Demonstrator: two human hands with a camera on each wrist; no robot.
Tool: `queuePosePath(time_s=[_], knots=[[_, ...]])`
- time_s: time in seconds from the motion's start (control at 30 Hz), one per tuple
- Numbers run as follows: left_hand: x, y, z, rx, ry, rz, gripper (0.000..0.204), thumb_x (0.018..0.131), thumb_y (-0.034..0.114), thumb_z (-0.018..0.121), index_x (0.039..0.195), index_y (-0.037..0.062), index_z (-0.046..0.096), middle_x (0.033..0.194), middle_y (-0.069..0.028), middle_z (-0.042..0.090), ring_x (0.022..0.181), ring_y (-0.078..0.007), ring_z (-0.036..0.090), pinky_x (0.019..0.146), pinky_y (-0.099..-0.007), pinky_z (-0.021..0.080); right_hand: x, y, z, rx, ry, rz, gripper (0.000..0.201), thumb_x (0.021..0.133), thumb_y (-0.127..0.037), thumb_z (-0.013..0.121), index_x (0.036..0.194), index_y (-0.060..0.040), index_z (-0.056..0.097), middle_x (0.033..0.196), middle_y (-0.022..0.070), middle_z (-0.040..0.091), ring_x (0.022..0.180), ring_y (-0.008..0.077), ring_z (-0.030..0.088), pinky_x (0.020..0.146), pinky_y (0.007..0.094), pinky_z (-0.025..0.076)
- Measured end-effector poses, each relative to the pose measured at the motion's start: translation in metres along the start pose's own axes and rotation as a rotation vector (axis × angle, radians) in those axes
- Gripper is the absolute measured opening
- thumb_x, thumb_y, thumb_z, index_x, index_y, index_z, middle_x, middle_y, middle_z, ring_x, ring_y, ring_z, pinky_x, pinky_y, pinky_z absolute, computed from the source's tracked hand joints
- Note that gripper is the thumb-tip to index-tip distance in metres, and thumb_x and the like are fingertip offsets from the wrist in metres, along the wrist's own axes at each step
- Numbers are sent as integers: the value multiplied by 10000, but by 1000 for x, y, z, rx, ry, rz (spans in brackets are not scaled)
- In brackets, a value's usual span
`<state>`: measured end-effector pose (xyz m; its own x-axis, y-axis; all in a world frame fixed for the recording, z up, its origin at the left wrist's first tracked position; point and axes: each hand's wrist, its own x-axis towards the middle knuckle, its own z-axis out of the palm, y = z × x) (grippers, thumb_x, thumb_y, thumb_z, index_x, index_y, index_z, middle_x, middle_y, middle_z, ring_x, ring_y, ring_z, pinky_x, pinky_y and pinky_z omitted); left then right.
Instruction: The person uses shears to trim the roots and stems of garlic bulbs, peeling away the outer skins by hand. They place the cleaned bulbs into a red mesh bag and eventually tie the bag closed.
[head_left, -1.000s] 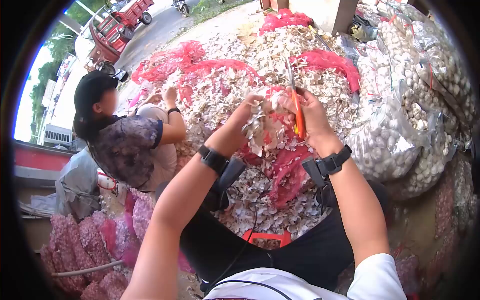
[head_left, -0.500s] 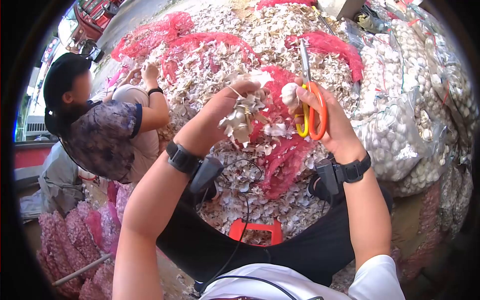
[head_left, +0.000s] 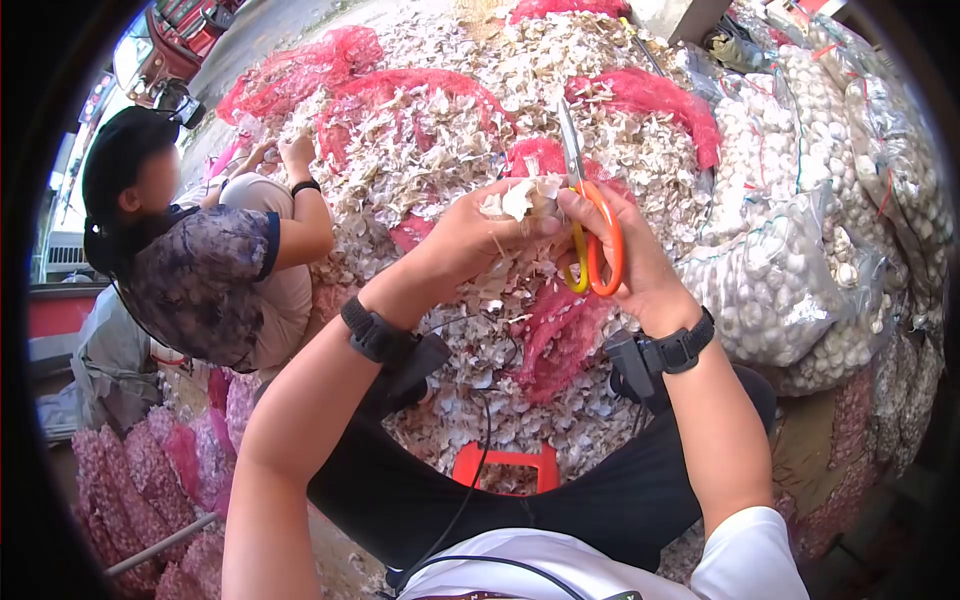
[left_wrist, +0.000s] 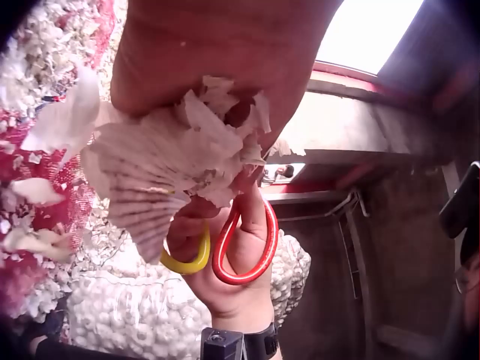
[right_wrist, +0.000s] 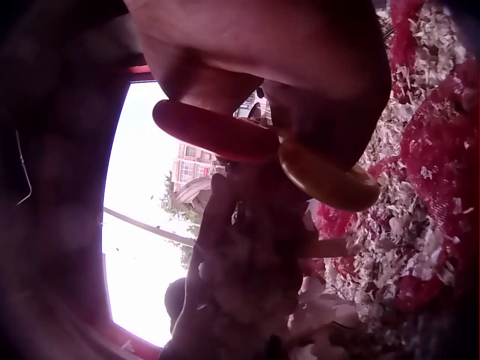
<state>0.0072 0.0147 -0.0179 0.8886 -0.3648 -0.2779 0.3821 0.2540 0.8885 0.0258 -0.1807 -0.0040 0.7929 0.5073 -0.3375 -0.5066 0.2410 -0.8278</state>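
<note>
My left hand (head_left: 468, 236) has its fingers curled round papery garlic skins (head_left: 518, 200), which hang loose from it. In the left wrist view, a large striped skin (left_wrist: 139, 176) spreads below the palm. My right hand (head_left: 642, 252) grips scissors (head_left: 571, 140) by an orange and a yellow handle, blades pointing away from me and nearly together. Its thumb and fingertips meet the left hand's fingers. Whatever lies between the fingertips is hidden by skins and fingers. The right wrist view is dark, with the yellow handle (right_wrist: 326, 180) under the right hand.
Garlic skins (head_left: 450, 140) and pink netting (head_left: 650, 95) cover the ground ahead. Clear sacks of garlic bulbs (head_left: 770, 290) stand at right, pink net bags (head_left: 130, 480) at lower left. Another person (head_left: 210, 250) sits at left. A red stool (head_left: 505, 462) is between my legs.
The hands were together, then apart with a garlic bulb at the right fingertips; now they meet again and the bulb is out of sight. The scissors stay in the right hand.
</note>
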Motion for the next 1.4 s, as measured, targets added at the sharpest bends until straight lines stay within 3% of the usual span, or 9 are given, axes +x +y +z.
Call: queuePosePath(time_s=[0.4, 0.47, 0.5, 0.57, 0.77, 0.87, 1.07, 1.27, 1.4], knots=[[-6, 8, -2, 5, 26, 40, 309, 886, 283, 706, 1088, 77, 595, 975, -8, 653, 843, -98, 597, 731, -263, 451, 1, 3, 4, -24, 23, 65, 347, 960, -332, 611, 1137, -34, 593, 865, 20, 647, 663, 93, 611, 608, 228, 494], [0, 6, -11, 9, 108, 48, 389, 888, 338, 694, 1148, 75, 573, 1050, -32, 660, 904, -117, 618, 737, -258, 471, 11, 19, -4, -412, 250, -258, 394, 932, -327, 663, 1162, -17, 583, 805, -5, 600, 661, 66, 551, 615, 222, 450], [1, 11, -11, 11, 188, 50, 470, 890, 393, 683, 1208, 72, 551, 1124, -57, 667, 966, -136, 640, 743, -252, 492, 12, 17, -4, -416, 240, -266, 394, 932, -327, 663, 1162, -17, 583, 805, -5, 600, 661, 66, 551, 615, 222, 450], [-2, 21, -10, 21, 292, 30, 474, 912, 456, 639, 1178, 67, 584, 1048, -27, 662, 858, -111, 628, 683, -233, 471, 6, 16, -3, -749, 271, -422, 485, 872, -329, 740, 1204, -19, 572, 749, -16, 548, 683, 54, 512, 604, 231, 425], [1, 31, -19, -106, 382, -19, 430, 872, 517, 670, 1021, 114, 651, 852, 17, 596, 773, -97, 537, 686, -289, 430, -10, 7, 17, -1004, 257, -414, 627, 761, -303, 828, 1252, -20, 559, 994, 116, 613, 905, 220, 604, 825, 355, 494], [3, 30, -20, -80, 357, -1, 412, 878, 488, 675, 1032, 108, 641, 862, 18, 595, 783, -98, 544, 688, -289, 447, -4, 20, 7, -1093, 233, -642, 612, 764, -286, 824, 1249, -17, 565, 1011, 130, 632, 908, 236, 614, 819, 358, 498], [5, 26, -11, -86, 292, 35, 383, 876, 429, 697, 1054, 101, 612, 893, 21, 591, 833, -91, 549, 748, -274, 460, -11, 13, 14, -890, 276, -345, 574, 775, -279, 814, 1224, -2, 586, 855, 105, 653, 761, 216, 634, 716, 358, 512], [9, 24, -18, 4, 267, 1, 462, 885, 439, 686, 1161, 74, 620, 1006, -10, 656, 838, -102, 618, 727, -273, 531, -5, 25, -3, -1034, 293, -476, 491, 836, -334, 755, 1180, -7, 629, 667, 57, 610, 632, 188, 614, 641, 323, 496], [13, 19, -18, 41, 261, -1, 468, 892, 436, 674, 1179, 70, 617, 1004, -2, 660, 817, -94, 610, 708, -257, 507, -6, 19, -1, -1009, 297, -381, 441, 867, -352, 722, 1129, -5, 649, 648, 34, 618, 638, 153, 637, 612, 300, 486]])
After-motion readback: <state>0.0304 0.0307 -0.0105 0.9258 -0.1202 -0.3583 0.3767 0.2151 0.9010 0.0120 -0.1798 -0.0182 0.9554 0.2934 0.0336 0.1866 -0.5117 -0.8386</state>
